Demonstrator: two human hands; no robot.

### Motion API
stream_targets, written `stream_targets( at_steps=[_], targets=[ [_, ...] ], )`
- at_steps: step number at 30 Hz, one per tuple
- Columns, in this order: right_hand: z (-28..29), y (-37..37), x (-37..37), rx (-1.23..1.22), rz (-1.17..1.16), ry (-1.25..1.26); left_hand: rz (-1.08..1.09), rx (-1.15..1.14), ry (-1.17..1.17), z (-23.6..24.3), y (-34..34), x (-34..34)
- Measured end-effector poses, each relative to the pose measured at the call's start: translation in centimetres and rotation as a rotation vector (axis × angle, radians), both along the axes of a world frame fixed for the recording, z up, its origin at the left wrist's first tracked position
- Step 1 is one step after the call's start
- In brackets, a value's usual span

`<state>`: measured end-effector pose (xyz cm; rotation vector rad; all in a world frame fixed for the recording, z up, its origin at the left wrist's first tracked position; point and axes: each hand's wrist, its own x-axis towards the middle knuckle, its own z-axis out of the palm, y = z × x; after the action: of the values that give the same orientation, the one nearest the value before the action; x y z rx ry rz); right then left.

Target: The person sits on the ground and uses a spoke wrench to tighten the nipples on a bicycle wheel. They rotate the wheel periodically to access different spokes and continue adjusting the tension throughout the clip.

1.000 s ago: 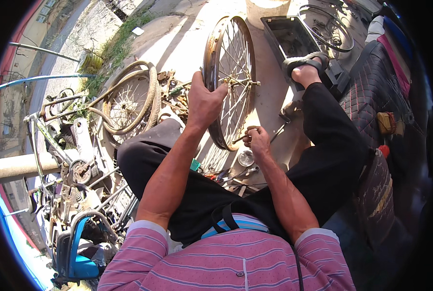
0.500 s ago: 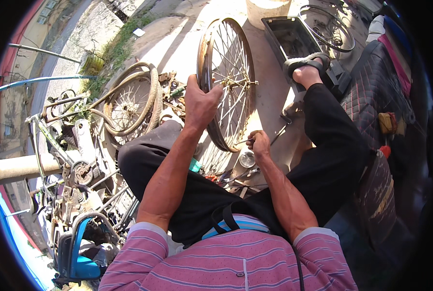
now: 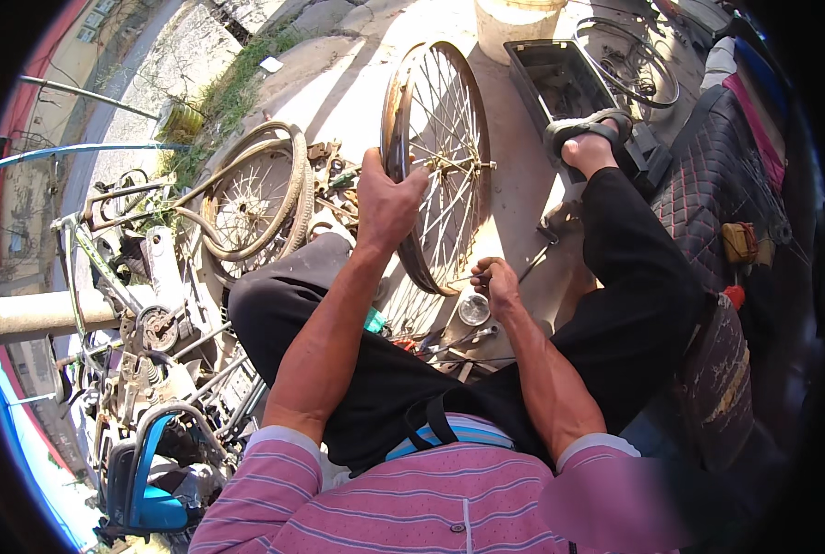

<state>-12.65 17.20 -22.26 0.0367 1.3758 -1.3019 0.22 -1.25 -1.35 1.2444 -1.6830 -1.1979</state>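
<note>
We see the right hand (image 3: 497, 284) with its fingers curled in, pinching a thin, straight tool (image 3: 476, 276) that points at the wheel's lower edge; we cannot tell whether its tip touches. The left hand (image 3: 390, 205) clamps the rim between thumb and fingers, keeping the rusty brown steel bicycle wheel (image 3: 444, 166) upright between the person's legs. Its spokes run between hub and rim and we see no tyre, so we judge the wheel laced but bare; whether every spoke is tight, we cannot tell. Just beside the right hand sits a small, round, clear container (image 3: 474, 309). Farther out stand an open black plastic box (image 3: 529, 90) and a whitish bucket (image 3: 518, 30); we can read no brand, label or writing anywhere.
</note>
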Motion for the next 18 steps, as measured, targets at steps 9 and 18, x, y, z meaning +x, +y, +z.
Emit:
stream_targets(
  at_steps=[9, 18],
  targets=[
    [3.2, -0.6, 0.5, 0.078, 0.340, 0.319, 0.020, -0.031, -0.076, -0.1, 0.2, 0.0],
    [1.5, 0.3, 0.3, 0.156, 0.569, 0.629, -0.017, -0.039, -0.065, 1.2, 0.8, -0.5]
  ],
)
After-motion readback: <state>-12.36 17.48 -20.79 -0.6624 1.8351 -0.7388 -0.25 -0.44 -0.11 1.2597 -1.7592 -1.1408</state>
